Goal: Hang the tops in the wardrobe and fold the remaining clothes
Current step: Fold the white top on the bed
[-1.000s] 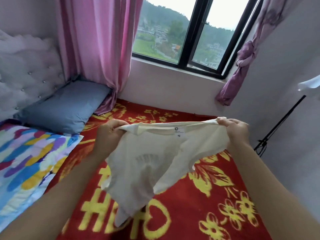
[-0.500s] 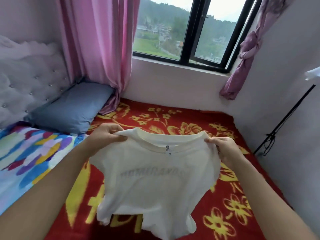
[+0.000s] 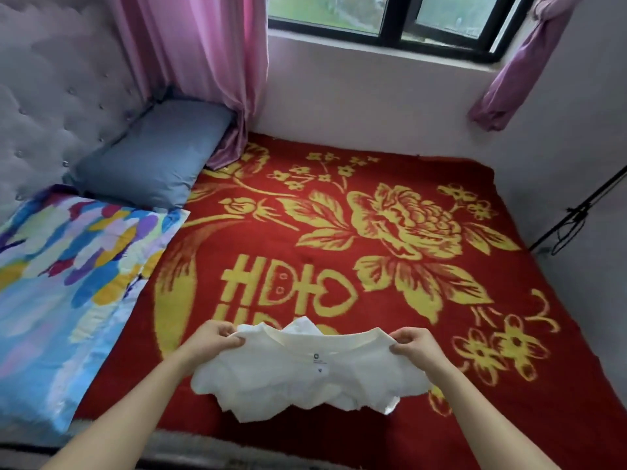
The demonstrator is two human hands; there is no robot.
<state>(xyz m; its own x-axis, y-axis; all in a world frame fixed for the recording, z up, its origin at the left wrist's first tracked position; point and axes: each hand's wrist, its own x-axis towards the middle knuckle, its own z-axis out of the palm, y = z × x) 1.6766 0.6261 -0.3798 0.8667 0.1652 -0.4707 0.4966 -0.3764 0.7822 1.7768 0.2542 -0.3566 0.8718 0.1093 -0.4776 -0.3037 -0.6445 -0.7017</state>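
Lower now, the white shirt [image 3: 305, 378] has come down onto the red blanket [image 3: 373, 232] near the bed's front edge, and its bottom part lies bunched there. The left hand [image 3: 212, 340] and the right hand [image 3: 415, 344] each pinch a shoulder beside the neck hole, with fingers curled on the cloth. Farther back lie a bright quilt [image 3: 68, 283] and a blue pillow [image 3: 149, 154] — then the pink curtain [image 3: 203, 62] and the window [image 3: 390, 18].

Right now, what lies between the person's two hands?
In the head view, the cream T-shirt stretches across the gap, its neck label midway; left hand and right hand each pinch a shoulder.
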